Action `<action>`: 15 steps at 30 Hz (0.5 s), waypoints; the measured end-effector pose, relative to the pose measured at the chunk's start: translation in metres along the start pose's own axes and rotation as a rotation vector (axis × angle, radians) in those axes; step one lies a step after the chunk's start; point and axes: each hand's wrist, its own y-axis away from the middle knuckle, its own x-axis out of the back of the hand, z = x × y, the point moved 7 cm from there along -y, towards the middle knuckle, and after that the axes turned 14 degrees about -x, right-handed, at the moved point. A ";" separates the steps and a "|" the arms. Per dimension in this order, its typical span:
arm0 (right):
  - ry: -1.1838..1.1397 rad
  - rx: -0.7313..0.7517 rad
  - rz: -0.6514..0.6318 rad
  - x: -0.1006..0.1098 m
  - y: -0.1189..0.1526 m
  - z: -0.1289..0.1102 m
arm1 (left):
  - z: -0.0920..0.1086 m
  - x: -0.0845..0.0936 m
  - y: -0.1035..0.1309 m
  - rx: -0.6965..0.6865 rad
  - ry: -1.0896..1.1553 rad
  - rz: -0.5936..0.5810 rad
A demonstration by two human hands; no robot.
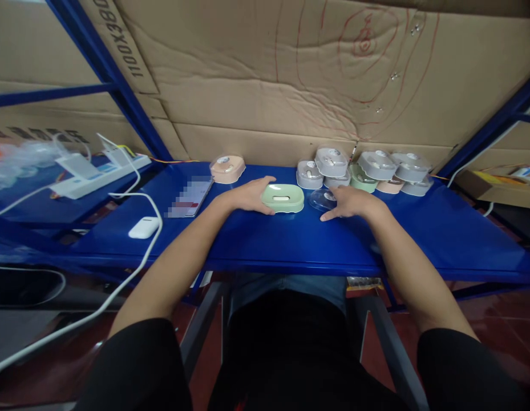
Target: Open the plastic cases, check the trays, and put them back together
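Note:
On the blue table, in front of me, sits a light green soap dish (283, 200), oval, with a slot in its middle and no lid on it. My left hand (255, 195) grips its left end, thumb on the near side and fingers on the far side. A clear plastic lid (319, 200) with a round label lies just right of the dish, apart from it. My right hand (347, 202) is around the lid's right side, thumb at the near edge; its other fingers are partly hidden.
Several lidded boxes (378, 165) in grey, green and peach are stacked at the back right. One peach box (227, 169) stands back left. Further left are a phone (191, 196), a white earbud case (144, 227), a cable and a power strip (102, 176). Cardboard (247, 85) walls the back.

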 end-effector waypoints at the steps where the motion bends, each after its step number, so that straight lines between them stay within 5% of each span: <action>1: 0.007 -0.001 -0.005 -0.001 0.000 -0.001 | 0.003 0.001 0.000 -0.015 0.010 0.011; 5: -0.013 0.048 -0.017 0.004 0.004 -0.005 | 0.014 0.006 0.000 -0.078 0.080 0.083; 11: -0.302 0.318 0.254 0.029 0.021 -0.031 | 0.024 0.011 0.001 -0.141 0.255 0.211; 15: -0.499 0.450 0.239 0.017 0.028 -0.059 | 0.032 0.010 0.000 -0.180 0.359 0.284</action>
